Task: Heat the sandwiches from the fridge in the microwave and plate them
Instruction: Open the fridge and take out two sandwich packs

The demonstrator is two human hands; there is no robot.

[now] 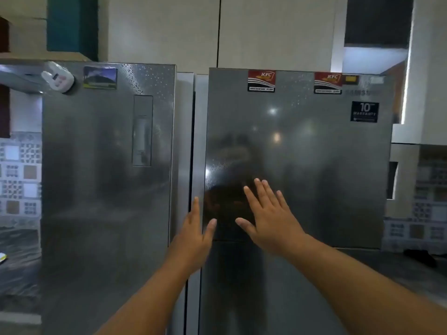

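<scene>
Two grey, glossy fridges stand side by side, doors closed. The left fridge [106, 180] has a control panel near its top. The right fridge [314, 165] carries red stickers and a warranty label. My left hand [193, 235] reaches into the gap at the right fridge door's left edge, fingers straight, thumb against the door face. Beside it, my right hand [268, 213] lies flat with spread fingers on that door. No sandwiches, microwave or plate are in view.
A dark countertop [17, 269] runs to the left of the fridges, with patterned tiles behind it. Another counter [416, 267] lies at the right. Cream cabinets [217, 30] hang above the fridges.
</scene>
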